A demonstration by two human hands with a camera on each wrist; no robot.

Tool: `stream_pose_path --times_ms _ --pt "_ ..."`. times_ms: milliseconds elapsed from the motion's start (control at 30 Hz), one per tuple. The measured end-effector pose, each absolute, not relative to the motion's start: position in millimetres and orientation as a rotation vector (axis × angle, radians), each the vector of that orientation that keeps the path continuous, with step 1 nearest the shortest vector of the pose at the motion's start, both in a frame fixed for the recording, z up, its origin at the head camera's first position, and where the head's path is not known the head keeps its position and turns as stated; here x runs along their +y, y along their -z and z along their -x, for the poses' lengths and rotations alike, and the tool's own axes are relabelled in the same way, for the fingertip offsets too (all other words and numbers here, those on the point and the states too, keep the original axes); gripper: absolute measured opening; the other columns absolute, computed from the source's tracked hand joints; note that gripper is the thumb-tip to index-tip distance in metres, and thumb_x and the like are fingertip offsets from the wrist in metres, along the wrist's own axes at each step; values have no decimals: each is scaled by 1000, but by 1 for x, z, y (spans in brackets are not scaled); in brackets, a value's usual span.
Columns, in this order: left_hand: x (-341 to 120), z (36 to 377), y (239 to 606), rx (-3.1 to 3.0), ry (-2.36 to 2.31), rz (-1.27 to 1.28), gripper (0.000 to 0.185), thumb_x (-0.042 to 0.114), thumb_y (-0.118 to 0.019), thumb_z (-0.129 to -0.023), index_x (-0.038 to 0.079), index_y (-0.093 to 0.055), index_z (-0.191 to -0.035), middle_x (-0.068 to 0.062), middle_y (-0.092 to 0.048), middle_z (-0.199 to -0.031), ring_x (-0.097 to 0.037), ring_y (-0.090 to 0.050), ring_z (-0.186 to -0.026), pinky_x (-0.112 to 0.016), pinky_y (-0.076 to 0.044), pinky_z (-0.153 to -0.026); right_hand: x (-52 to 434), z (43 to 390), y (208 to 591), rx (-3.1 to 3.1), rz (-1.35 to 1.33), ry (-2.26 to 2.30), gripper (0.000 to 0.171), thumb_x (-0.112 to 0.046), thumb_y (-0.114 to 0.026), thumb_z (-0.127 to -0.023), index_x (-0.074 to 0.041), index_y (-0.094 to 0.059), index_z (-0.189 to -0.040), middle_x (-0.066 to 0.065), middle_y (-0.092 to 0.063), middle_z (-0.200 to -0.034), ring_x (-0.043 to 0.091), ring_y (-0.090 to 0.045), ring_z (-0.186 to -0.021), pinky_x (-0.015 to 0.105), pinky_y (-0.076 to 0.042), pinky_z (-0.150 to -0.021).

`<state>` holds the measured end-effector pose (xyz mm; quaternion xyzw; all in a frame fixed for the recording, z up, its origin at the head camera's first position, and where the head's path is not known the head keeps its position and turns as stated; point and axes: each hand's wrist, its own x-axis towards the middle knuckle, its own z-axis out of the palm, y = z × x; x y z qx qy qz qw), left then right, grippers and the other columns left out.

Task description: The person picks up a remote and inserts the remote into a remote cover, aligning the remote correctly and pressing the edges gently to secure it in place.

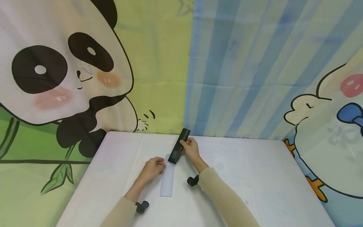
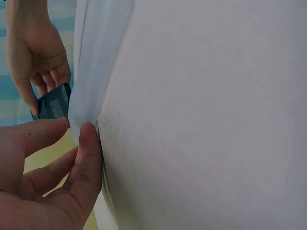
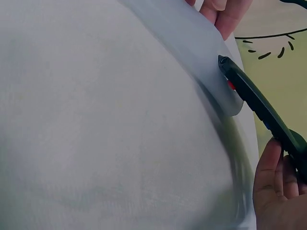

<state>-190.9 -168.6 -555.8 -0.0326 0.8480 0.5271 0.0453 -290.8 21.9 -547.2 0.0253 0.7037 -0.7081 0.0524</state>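
A black remote control (image 1: 179, 145) is tilted above the white table, its lower end at the mouth of a translucent white sleeve (image 1: 167, 178) that lies flat. My right hand (image 1: 185, 145) grips the remote near its middle. My left hand (image 1: 161, 165) pinches the sleeve's upper end. In the left wrist view, thumb and fingers (image 2: 88, 143) hold the sleeve's edge (image 2: 91, 67), and the remote's end (image 2: 53, 103) sits just beside it under the right hand (image 2: 36, 52). The right wrist view shows the remote (image 3: 259, 103) with its tip against the sleeve (image 3: 201, 52).
The white table (image 1: 255, 176) stands against cartoon-printed cloth walls, a panda (image 1: 56, 72) on the left and blue stripes (image 1: 241, 63) behind. Black wrist-camera mounts (image 1: 141, 207) (image 1: 193, 180) sit on both beige sleeves.
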Motion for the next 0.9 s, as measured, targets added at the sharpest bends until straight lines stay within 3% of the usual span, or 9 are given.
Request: stream_pose_path --times_ms 300,900 --pt "-163 195 554 2624 -1568 89 31 1 -70 -88 -9 -64 -117 -12 -69 -99 -16 -67 -71 -30 -57 -64 16 294 556 2183 -10 2117 34 -18 -68 -98 1 -54 -123 10 -63 -93 17 -64 -74 35 -56 -64" --pt "-161 201 556 2726 -1488 35 28 0 -68 -87 -8 -68 -114 -5 -66 -85 -13 -61 -62 -29 -50 -58 7 289 567 2051 36 2167 39 -18 -66 -99 4 -55 -129 15 -66 -105 17 -66 -77 35 -57 -66"
